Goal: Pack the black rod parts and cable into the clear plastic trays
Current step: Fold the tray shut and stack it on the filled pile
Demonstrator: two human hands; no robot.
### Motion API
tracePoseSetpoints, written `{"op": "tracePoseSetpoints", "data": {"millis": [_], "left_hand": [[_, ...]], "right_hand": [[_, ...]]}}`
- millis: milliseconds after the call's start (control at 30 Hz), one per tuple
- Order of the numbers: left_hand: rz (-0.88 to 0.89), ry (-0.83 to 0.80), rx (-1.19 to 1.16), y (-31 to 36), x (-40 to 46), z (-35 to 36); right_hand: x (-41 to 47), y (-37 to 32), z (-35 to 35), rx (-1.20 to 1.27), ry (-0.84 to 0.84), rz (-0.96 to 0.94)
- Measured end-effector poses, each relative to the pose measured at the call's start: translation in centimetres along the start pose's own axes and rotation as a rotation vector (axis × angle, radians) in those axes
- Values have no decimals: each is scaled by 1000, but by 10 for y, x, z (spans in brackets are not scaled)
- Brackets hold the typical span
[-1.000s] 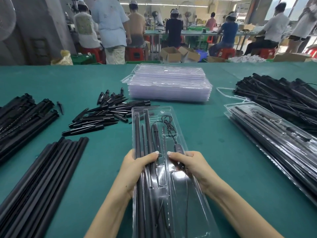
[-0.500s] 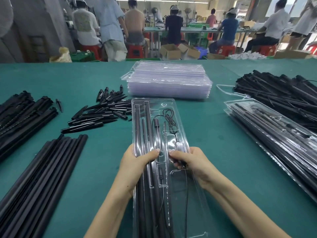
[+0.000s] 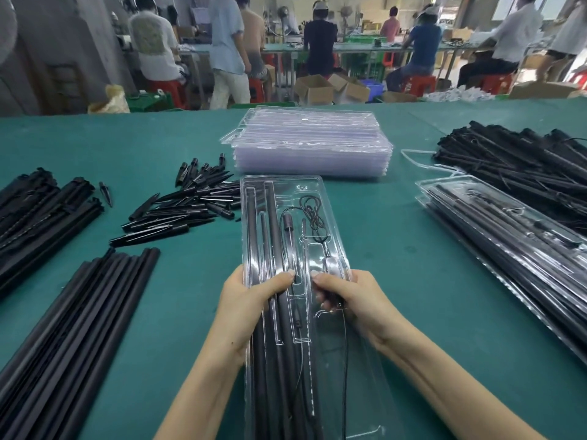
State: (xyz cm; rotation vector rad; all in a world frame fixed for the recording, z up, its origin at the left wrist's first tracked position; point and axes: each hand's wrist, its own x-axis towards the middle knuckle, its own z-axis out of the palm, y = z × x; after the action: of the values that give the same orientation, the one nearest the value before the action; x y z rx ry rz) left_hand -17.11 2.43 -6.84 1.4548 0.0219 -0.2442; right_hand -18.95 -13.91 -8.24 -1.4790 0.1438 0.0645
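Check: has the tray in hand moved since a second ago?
Yes. The tray slid forward, away from the person: the gap to the stack has closed.

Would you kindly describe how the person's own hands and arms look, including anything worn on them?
Both forearms are bare, with no sleeves in view. The left hand and right hand wear no gloves, rings or watch that I can see. The visible fingernails are short, with pale tips.

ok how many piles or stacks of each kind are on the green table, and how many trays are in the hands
Tray in the hands: 1
Stack of empty clear trays: 1
Stack of packed trays: 1
Pile of short spikes: 1
Piles of long black rods: 3
Total: 7
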Motion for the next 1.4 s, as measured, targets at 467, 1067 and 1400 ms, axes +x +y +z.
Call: {"op": "tracePoseSetpoints", "data": {"millis": [467,1067,1400], "left_hand": [[-64,30,4,-3,-4,4],[-77,13,213,6,-3,-3],[280,-893,1545,91,58,24]], "right_hand": [[-2,-10,-6,40,-31,85],[-13,-15,0,-74,34,-86],[13,-54,4,-735,-511,71]]}}
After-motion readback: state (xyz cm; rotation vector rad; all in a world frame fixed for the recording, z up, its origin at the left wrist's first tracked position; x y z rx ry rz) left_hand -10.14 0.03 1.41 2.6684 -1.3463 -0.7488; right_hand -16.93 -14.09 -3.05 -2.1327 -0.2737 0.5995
